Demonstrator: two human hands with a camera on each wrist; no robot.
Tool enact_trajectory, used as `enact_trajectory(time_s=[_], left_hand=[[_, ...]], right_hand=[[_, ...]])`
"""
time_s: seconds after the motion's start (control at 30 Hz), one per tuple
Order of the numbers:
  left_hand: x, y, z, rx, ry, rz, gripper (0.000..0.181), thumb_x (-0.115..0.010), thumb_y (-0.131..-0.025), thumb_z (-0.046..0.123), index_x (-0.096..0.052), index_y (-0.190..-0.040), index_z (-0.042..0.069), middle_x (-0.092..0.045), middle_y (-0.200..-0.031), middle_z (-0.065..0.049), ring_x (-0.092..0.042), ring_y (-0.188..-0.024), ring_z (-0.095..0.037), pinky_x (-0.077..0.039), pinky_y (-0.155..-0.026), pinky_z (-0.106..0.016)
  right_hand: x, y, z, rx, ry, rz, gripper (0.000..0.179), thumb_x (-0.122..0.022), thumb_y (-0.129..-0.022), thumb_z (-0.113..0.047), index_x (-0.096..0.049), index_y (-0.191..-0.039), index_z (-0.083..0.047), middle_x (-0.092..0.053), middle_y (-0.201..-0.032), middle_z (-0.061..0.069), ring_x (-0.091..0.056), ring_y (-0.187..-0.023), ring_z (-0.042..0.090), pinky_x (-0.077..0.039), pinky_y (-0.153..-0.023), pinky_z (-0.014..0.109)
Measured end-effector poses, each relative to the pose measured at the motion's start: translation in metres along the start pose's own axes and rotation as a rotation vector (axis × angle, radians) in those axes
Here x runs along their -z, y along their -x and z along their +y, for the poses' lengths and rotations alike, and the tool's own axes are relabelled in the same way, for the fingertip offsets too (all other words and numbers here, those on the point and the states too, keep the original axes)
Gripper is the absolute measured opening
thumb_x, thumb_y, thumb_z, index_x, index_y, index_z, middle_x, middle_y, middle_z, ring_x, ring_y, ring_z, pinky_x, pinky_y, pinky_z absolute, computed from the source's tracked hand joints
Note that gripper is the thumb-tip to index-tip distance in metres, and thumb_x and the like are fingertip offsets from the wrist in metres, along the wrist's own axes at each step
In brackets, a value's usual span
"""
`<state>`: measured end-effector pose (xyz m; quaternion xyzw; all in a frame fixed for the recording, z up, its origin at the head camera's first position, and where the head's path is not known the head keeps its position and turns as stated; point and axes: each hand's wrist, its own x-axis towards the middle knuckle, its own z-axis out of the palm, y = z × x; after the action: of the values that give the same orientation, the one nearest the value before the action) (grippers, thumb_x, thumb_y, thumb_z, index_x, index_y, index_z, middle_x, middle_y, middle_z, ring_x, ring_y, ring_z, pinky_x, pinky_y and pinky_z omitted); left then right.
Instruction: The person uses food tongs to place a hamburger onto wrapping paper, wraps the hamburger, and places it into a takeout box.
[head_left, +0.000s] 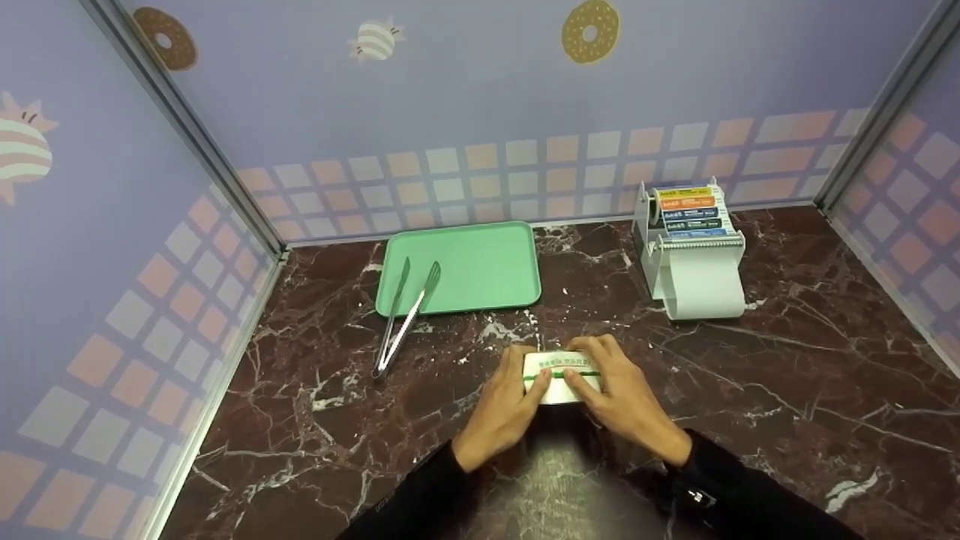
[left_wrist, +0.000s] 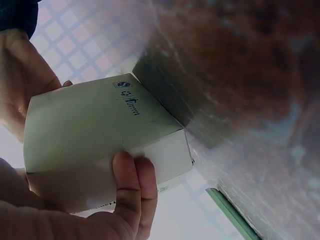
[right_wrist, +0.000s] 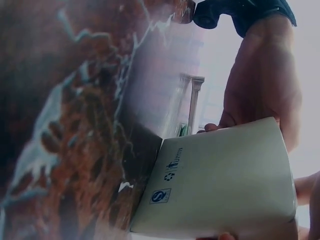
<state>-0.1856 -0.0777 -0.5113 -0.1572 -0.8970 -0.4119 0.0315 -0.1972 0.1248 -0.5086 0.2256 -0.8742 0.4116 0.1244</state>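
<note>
Both hands grip a small white paper box (head_left: 561,388) with a green stripe and lettering on its upper side. The left hand (head_left: 504,411) holds its left side, thumb on top. On the right side, the right hand (head_left: 628,391) has its fingers round the far edge and its thumb on top. In the left wrist view, two left fingertips (left_wrist: 131,170) press the carton's end. Plain cream faces with small blue printed marks show in both wrist views, close over the marble counter (right_wrist: 65,165).
A green tray (head_left: 487,266) lies at the back wall, with metal tongs (head_left: 405,322) resting across its left front edge. At the back right stands a label dispenser (head_left: 690,247) with several coloured rolls and a white strip hanging forward. Patterned walls (head_left: 480,97) enclose the counter.
</note>
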Motion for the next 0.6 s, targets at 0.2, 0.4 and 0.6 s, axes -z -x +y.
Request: enact_trajectory(time_s=[0.2,0.4,0.6], left_hand=[[0.001,0.000,0.001,-0.001,-0.015,-0.017,0.040,-0.042,-0.108,0.042,-0.042,-0.139,0.017,-0.050,-0.129,-0.006,-0.056,-0.095,-0.019,-0.052,-0.082,-0.035],[0.003,0.000,0.000,-0.012,-0.009,-0.053,0.042,-0.041,-0.107,0.045,-0.044,-0.140,0.018,-0.047,-0.135,-0.006,-0.057,-0.105,-0.021,-0.053,-0.088,-0.039],[0.010,0.001,-0.006,-0.068,-0.046,-0.155,0.066,-0.060,-0.097,0.056,-0.036,-0.144,0.016,-0.042,-0.134,-0.006,-0.054,-0.111,-0.021,-0.053,-0.095,-0.041]], right_hand=[[0.003,-0.001,0.004,0.061,0.018,-0.048,0.038,-0.066,-0.100,-0.022,-0.065,-0.137,-0.017,-0.058,-0.128,0.014,-0.064,-0.100,0.028,-0.056,-0.083,0.045],[0.004,-0.002,0.006,0.051,-0.022,-0.046,0.031,-0.065,-0.101,-0.018,-0.069,-0.132,-0.020,-0.060,-0.126,0.010,-0.064,-0.104,0.024,-0.058,-0.081,0.038],[0.008,-0.001,0.008,0.112,-0.005,-0.084,0.042,-0.070,-0.098,-0.031,-0.064,-0.139,-0.024,-0.059,-0.132,0.010,-0.065,-0.103,0.022,-0.057,-0.082,0.039]])
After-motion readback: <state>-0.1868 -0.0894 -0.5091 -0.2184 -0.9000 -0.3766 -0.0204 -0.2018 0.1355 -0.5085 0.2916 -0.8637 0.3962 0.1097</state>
